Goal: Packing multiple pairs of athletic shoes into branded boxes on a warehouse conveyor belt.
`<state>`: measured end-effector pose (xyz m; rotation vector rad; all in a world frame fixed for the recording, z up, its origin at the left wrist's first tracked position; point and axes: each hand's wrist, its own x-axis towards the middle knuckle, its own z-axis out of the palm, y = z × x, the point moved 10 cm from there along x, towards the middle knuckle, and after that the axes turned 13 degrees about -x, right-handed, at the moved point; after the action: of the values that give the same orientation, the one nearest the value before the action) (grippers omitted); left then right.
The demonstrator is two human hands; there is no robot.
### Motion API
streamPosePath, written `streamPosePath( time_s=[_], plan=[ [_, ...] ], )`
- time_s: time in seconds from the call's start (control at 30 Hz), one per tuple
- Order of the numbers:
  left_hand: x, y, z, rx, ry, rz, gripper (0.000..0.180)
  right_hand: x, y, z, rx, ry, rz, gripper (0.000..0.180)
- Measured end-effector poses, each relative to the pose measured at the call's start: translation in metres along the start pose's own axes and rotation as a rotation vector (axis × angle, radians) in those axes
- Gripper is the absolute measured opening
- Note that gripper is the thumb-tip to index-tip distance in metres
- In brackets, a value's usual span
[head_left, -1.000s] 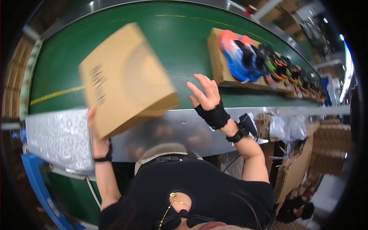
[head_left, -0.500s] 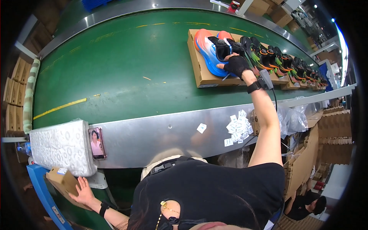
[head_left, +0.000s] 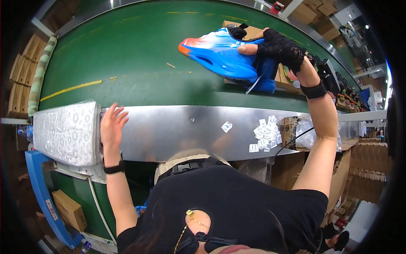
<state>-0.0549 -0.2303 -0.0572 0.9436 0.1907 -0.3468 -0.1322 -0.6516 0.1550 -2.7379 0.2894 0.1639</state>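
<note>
My right hand (head_left: 281, 48), in a black fingerless glove, grips blue running shoes at the heel end and holds them above the green conveyor belt (head_left: 139, 63). The front running shoe (head_left: 230, 55) has a blue side and an orange-red toe pointing left. Part of a second shoe shows behind it. A white tag hangs below the heel. Behind the shoes a brown shoebox (head_left: 253, 31) is partly covered. My left hand (head_left: 113, 127) is bare and raised over the metal ledge, fingers apart, holding nothing. Beside it lies a plastic-wrapped white stack (head_left: 67, 131) with ring prints.
Small white packets (head_left: 266, 135) are heaped on the metal ledge (head_left: 169, 135), with a single packet (head_left: 226, 126) to their left. More dark shoes on boxes line the belt at right. A brown box (head_left: 69, 209) sits low at left beside a blue frame (head_left: 46, 203).
My right hand has lifted the blue shoes off the shoebox, toes swinging left. My left hand has moved up from the brown box at lower left to the ledge, where it covers the phone.
</note>
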Motion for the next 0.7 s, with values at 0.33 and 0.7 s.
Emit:
streamPosePath(
  time_s=[0.33,0.7],
  plan=[
    [-0.041,0.04,0.269,0.974,-0.644,0.859,0.029,-0.002,-0.11,0.087,-0.197,-0.273,-0.382,0.075],
    [0.019,-0.005,0.152,0.723,-0.365,0.047,0.019,-0.008,-0.147,0.153,-0.187,-0.484,-0.612,0.062]
  ],
)
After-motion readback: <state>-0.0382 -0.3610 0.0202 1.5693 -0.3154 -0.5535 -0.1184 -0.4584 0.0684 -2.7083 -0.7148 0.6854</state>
